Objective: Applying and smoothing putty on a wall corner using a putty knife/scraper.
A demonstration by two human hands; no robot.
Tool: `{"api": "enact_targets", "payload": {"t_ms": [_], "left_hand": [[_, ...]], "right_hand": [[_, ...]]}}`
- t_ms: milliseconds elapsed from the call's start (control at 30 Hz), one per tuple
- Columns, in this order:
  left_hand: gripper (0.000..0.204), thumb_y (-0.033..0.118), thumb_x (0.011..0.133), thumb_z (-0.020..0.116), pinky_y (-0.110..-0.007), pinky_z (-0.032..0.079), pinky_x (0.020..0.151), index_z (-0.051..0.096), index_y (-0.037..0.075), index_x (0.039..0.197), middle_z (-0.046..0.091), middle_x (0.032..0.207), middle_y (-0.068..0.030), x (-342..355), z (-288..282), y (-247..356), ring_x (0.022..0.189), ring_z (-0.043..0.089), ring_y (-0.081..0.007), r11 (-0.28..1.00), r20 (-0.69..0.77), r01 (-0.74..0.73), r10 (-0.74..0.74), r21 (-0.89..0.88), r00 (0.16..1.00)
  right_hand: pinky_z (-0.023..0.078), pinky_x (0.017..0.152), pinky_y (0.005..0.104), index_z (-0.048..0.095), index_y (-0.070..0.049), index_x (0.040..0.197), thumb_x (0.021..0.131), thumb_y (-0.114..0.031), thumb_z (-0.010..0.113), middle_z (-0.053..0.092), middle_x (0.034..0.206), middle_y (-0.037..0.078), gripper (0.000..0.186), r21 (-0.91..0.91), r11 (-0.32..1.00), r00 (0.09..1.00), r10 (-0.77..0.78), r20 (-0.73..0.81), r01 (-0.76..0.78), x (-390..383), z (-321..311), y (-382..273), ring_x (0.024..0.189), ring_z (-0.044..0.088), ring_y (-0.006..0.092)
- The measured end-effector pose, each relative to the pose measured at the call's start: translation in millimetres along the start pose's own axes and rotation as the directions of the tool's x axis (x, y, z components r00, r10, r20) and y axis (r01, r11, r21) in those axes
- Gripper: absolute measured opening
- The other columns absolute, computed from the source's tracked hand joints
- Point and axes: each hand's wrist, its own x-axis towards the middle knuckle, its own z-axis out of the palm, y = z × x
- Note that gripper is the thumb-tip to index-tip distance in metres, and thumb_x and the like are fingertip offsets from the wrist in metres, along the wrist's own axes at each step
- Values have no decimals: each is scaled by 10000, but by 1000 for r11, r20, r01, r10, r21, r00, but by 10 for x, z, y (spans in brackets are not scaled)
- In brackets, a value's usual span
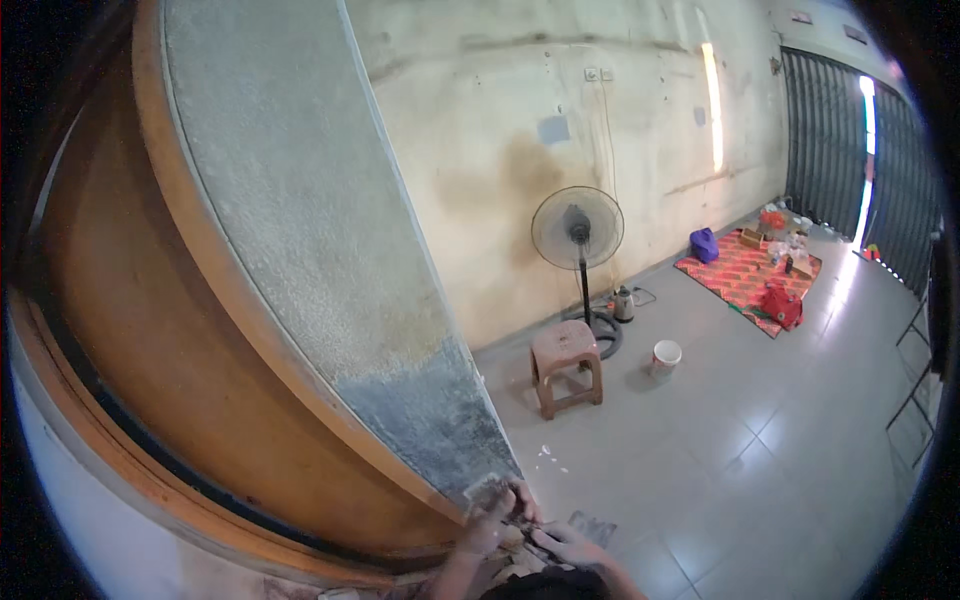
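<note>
Head view: at the bottom centre of the frame we see our left hand (487, 522) pressed against the lower end of a big wooden panel (300, 230), its fingers folded over a small grey sanding pad (487, 489) held flat to the panel's grey, dusty edge. Our right hand (563, 543) sits just beside it, lower and to the right, fingers curled together over something small and dark; we cannot tell what it grips. The panel fills the left half of the frame, its orange-brown face on the left and its pale coated edge sweeping from the top down to our hands.

On the tiled floor (740, 440) right of centre stands a pink stool (567, 362), with a standing fan (578, 232) behind it against the stained wall (560, 120). A white bucket (665, 356) sits near the stool, a kettle (624, 303) by the fan's base. At the upper right a red mat (745, 272) carries assorted bags, beside a dark folding gate (840, 140).
</note>
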Motion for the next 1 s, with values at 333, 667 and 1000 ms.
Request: {"api": "enact_targets", "payload": {"t_ms": [333,667,1000], "left_hand": [[500,302,808,673,-299,462,840,467,-46,1103,624,952,-128,-326,-171,-360,875,608,-181,980,-242,-16,64,196,968],[258,181,881,567,-244,444,594,431,39,1048,451,705,13,-232,-109,-321,642,516,-84,952,-372,-146,242,268,896],[169,95,869,571,-192,373,516,459,66,993,454,757,26,-598,-569,-723,600,438,-49,903,-498,8,230,430,836]], "right_hand": [[294,474,260,516,-13,686,937,-327,482,396,555,-38,404,-369,928,983,-114,-147,53,-20,-285,237,527,349,71],[445,664,280,626,-16,848,800,-217,666,635,816,87,211,-678,662,908,-418,19,319,320,-622,-212,734,574,169],[468,744,332,681,-60,963,658,-129,774,570,1032,107,326,-873,246,149,-968,-200,422,963,-40,-2208,842,584,233]]}}
